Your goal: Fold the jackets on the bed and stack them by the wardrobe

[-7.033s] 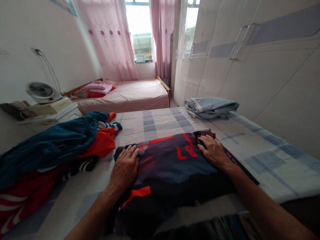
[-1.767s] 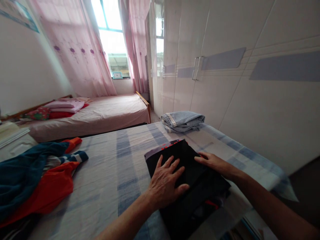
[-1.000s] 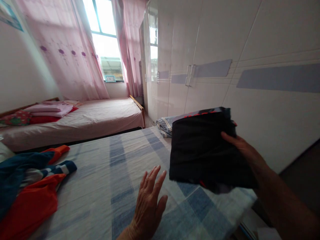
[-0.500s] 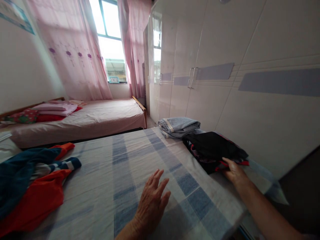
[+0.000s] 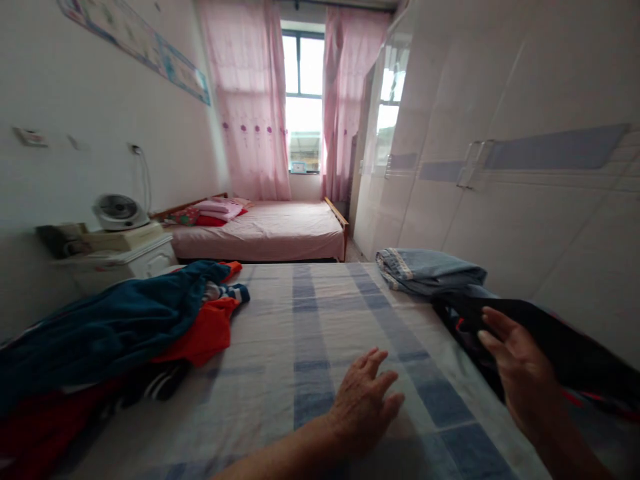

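Observation:
My left hand (image 5: 367, 403) hovers over the blue-and-white checked bed sheet (image 5: 270, 373), fingers spread and holding nothing. In front of the folded black garment (image 5: 540, 320) is my right hand (image 5: 523, 373), its fingers apart and nothing in them; whether it touches the cloth I cannot tell. Behind the black garment lies a folded pair of light-blue denim (image 5: 433, 267), at the right edge of the bed. A loose heap of clothes spreads across the left side, with a teal garment (image 5: 135, 320) on top and a red-orange garment (image 5: 207, 333) partly under it.
Along the right runs a tall white wardrobe (image 5: 450, 213). A second bed (image 5: 270, 227) with pink bedding stands below the window. At the left, a small fan (image 5: 120, 210) sits above a white bedside cabinet (image 5: 150, 257).
The view has swung left, bringing the fan, cabinet and more of the clothes heap into sight. My right hand has let go of the black garment's edge and lifted. My left hand stays open.

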The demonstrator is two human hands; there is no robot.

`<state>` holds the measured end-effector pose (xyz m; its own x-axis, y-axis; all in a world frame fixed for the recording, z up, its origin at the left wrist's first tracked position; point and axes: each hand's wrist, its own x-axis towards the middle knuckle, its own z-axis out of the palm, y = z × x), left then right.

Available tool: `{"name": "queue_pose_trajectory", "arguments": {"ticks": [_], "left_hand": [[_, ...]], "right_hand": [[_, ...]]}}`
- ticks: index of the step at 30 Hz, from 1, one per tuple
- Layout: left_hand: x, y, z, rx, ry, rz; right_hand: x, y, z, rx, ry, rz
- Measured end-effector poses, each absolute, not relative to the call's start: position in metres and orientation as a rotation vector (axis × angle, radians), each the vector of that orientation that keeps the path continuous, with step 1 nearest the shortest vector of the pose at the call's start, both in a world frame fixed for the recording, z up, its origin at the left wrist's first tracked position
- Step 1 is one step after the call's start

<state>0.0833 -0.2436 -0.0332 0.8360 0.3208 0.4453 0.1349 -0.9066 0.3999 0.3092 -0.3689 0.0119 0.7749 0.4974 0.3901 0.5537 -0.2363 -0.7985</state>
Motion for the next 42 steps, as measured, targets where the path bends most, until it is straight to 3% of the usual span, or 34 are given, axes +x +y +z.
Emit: {"name": "queue_pose_trajectory", "arguments": {"ticks": [4, 9, 14, 23, 33, 39, 42], "left_hand": [[0.067, -0.222, -0.019, 2.724, 0.344, 0.76], [0.008, -0.171, -0.015, 2.819, 0.618, 0.78], [-0.041, -0.132, -0.029, 2.767, 0.976, 0.765], [-0.048, -0.123, -0.029, 2.796, 1.005, 0.845], [-0.147, -0.093, 0.064, 2.625, 1.698, 1.361], [-0.208, -0.093, 0.073, 2.615, 2.194, 0.819], [-0.22, -0.083, 0.078, 2.576, 2.148, 0.836]], "right_hand": [[0.265, -0.293, 0.012, -1.813, -0.928, 0.087], [0.242, -0.239, -0.035, -1.965, -1.244, -0.029], [0.241, -0.234, -0.061, -2.122, -1.623, -0.11], [0.249, -0.234, -0.063, -2.068, -1.689, -0.158], [0.251, -0.233, -0.067, -2.057, -1.71, -0.188], [0.254, -0.231, -0.071, -2.024, -1.703, -0.22], [0.253, -0.231, -0.071, -2.014, -1.724, -0.235]]}}
